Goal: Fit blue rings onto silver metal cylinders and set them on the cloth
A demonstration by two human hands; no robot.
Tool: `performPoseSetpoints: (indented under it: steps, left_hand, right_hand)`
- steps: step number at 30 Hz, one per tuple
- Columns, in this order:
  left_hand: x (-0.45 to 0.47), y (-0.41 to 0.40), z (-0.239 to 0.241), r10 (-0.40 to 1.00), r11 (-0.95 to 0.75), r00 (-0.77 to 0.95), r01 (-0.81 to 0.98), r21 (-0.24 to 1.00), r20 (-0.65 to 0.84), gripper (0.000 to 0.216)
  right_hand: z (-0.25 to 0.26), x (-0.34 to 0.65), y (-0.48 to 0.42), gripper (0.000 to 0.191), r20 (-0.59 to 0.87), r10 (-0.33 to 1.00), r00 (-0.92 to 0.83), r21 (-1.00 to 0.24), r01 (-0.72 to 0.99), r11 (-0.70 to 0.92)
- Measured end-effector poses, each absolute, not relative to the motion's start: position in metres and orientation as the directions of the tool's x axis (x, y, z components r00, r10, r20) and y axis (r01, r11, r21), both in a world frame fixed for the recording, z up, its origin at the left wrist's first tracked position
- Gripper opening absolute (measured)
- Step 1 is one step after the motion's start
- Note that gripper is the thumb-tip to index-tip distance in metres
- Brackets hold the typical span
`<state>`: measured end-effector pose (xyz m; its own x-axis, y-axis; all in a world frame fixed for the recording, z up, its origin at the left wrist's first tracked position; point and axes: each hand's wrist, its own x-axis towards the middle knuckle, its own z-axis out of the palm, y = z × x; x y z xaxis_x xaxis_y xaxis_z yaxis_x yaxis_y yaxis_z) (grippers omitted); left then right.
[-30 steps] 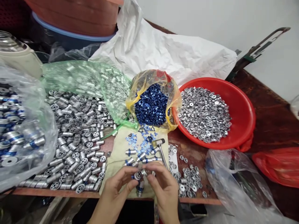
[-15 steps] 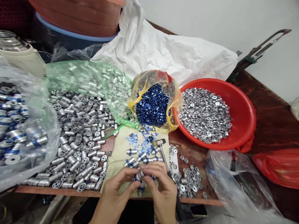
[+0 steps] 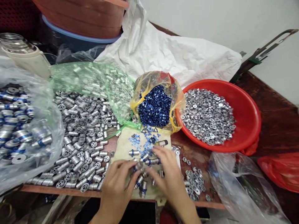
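My left hand (image 3: 118,182) is at the front of the pale cloth (image 3: 123,140), thumb and index finger closed around a small metal cylinder (image 3: 138,165) with a blue band; blur hides its details. Beside it, my right hand (image 3: 169,172) has its fingers apart and holds nothing. Its index fingertip is close to a small hammer (image 3: 161,143), whose handle is hidden behind the hand. More banded cylinders (image 3: 143,188) lie under and between my hands. Flat blue star-shaped pieces (image 3: 148,144) are scattered farther back on the cloth.
Plain metal cylinders (image 3: 79,133) are heaped on the left, beside a clear bag (image 3: 54,124) of banded ones. Behind the cloth, a yellowish bag (image 3: 134,104) holds blue rings. A red basin (image 3: 247,118) of metal discs stands right, with loose discs (image 3: 195,180) in front of it.
My right hand has come off the cylinder and moved up and right toward the hammer, its fingers spreading. The left hand stays near the same place. The view has shifted slightly.
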<state>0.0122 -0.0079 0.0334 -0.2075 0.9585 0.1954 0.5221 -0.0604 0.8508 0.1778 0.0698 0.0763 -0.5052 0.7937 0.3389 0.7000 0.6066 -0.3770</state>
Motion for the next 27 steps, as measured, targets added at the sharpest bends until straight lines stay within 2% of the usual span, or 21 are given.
performPoseSetpoints:
  steps: [2,3,6,8,10,14,19,23,27]
  left_hand:
    - [0.015,0.007,0.035,0.913,-0.212,-0.075,0.753,0.623,0.401,0.017]
    - [0.012,0.016,0.037,0.903,-0.244,-0.005,0.816,0.524,0.429,0.019]
    - [-0.017,0.046,0.047,0.937,-0.134,0.019,0.942,0.309,0.348,0.030]
    - [-0.049,0.069,0.053,0.953,-0.018,-0.058,0.969,0.246,0.298,0.029]
    - [-0.077,0.089,0.055,0.966,0.021,-0.066,0.984,0.179,0.249,0.026]
    - [-0.094,0.101,0.055,0.983,-0.027,0.010,0.995,0.094,0.181,0.022]
    - [-0.078,0.101,0.051,0.988,-0.056,0.049,0.997,0.044,0.145,0.018]
    - [-0.079,0.107,0.043,0.989,-0.075,0.068,0.996,0.049,0.132,0.017]
    - [-0.085,0.086,0.039,0.988,-0.074,0.059,0.992,0.103,0.146,0.022]
  right_hand:
    - [0.075,0.174,0.108,0.016,0.325,0.803,-0.499,-0.261,0.769,0.584]
    - [0.072,0.169,0.126,0.012,0.309,0.791,-0.528,-0.228,0.766,0.601]
    - [0.058,0.147,0.167,0.005,0.260,0.755,-0.602,-0.154,0.746,0.648]
    - [0.049,0.135,0.180,0.008,0.246,0.750,-0.614,-0.122,0.748,0.653]
    - [0.046,0.129,0.183,0.012,0.249,0.748,-0.615,-0.110,0.750,0.653]
    - [0.056,0.133,0.166,0.010,0.288,0.735,-0.614,-0.131,0.735,0.666]
    - [0.071,0.142,0.136,0.008,0.315,0.691,-0.650,-0.180,0.674,0.716]
    - [0.078,0.151,0.117,0.008,0.338,0.670,-0.661,-0.221,0.636,0.739]
    - [0.083,0.169,0.085,0.010,0.373,0.708,-0.599,-0.365,0.607,0.706]
